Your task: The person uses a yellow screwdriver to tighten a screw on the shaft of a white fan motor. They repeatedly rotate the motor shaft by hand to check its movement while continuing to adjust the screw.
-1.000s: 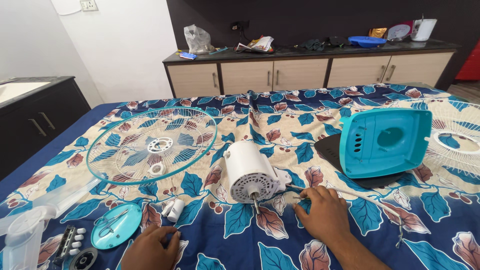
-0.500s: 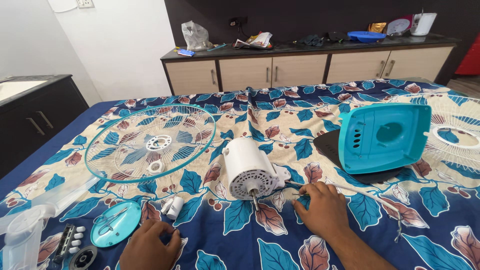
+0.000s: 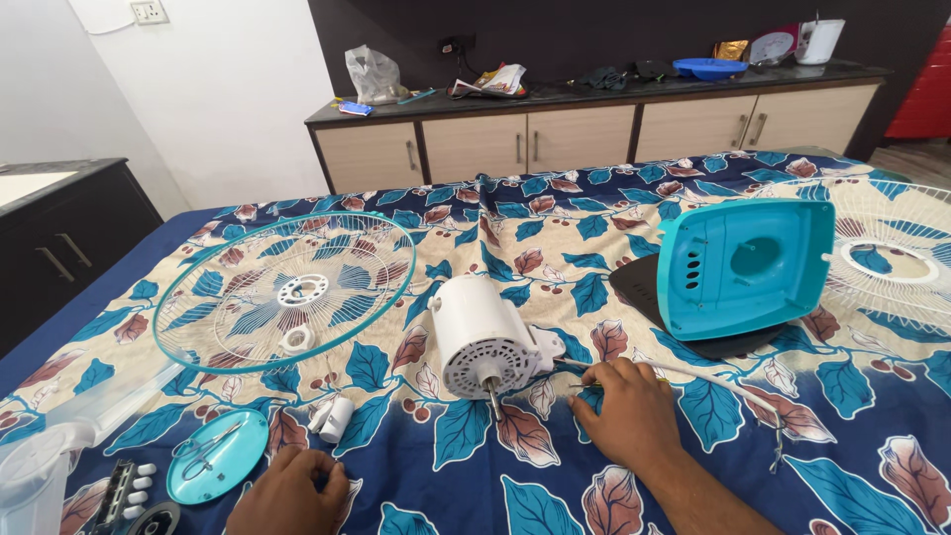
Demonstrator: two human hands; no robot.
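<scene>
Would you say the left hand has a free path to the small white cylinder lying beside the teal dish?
Probably yes: the left hand rests on the bedspread just below the white cylinder, with only bare cloth between them.

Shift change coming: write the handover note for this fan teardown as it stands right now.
Left hand: resting on the bedsheet, holding nothing visible, just below small white parts.
Right hand: on the white cord beside the white motor; grip unclear.
Done: teal-rimmed grille and white grille are off; teal housing stands apart from the motor.
Left: motor, cord and loose parts lie unassembled; round teal cap holds small tools.
</scene>
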